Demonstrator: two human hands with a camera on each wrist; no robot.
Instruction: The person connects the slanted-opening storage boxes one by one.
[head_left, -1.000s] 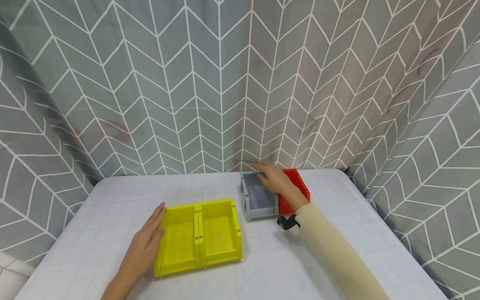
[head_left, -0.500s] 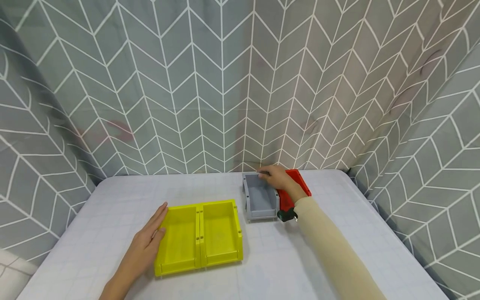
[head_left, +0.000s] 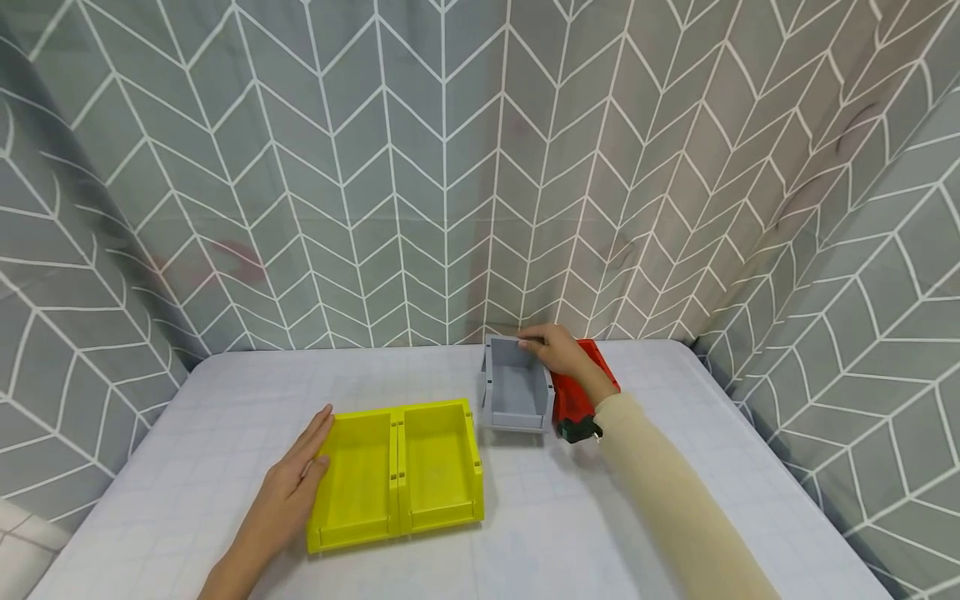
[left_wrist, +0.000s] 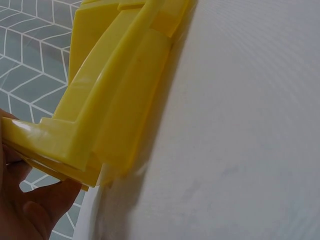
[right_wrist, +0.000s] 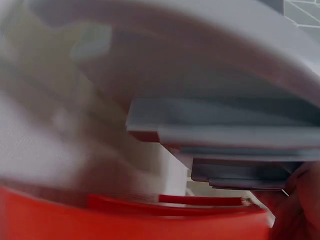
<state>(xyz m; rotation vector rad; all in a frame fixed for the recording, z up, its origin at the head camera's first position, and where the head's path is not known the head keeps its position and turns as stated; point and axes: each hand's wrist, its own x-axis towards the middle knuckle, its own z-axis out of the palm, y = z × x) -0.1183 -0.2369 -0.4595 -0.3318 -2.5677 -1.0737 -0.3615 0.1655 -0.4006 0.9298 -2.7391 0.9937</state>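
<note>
Two yellow plastic bins (head_left: 395, 471) stand side by side on the table, open at the top. My left hand (head_left: 285, 487) rests along the outer wall of the left one, its fingers straight; the left wrist view shows that hand at the bin's edge. Farther back, my right hand (head_left: 561, 352) grips the rear right rim of a grey bin (head_left: 517, 392). This bin hangs slightly above the table, with a shadow under its front. Beside it on the right is a red bin (head_left: 573, 402), partly hidden by the right hand and forearm. The right wrist view shows the grey bin's underside (right_wrist: 225, 120) over the red rim.
A white cloth covers the table (head_left: 420, 575). Right behind the table's back edge hangs a grey patterned curtain (head_left: 405, 208), which also encloses both sides. A black wrist camera (head_left: 576, 430) sits under the right sleeve, close to the red bin's front.
My right hand has taken hold of the grey bin's rim and raised the bin a little off the table. The left hand and yellow bins stay in place.
</note>
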